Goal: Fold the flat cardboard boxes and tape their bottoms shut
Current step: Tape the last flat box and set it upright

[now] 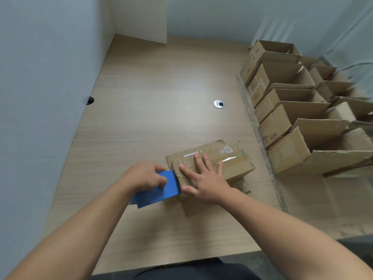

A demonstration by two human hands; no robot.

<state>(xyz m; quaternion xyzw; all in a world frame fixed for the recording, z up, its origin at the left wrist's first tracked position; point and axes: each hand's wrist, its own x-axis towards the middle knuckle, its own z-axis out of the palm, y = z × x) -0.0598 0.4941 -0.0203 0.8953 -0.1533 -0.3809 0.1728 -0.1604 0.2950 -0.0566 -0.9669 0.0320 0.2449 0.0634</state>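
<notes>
A small cardboard box (232, 160) lies bottom up on the wooden table (153, 110), its flaps closed and a strip of clear tape along the seam. My right hand (203, 178) presses flat on the box with fingers spread. My left hand (146, 175) grips a blue tape dispenser (161, 189) whose front edge touches the box's near-left end.
Several folded, open-topped cardboard boxes (292, 118) stand in rows on the right, on a flat cardboard sheet (314, 203). A round cable grommet (219, 104) sits mid-table. A wall runs along the left, a partition at the back.
</notes>
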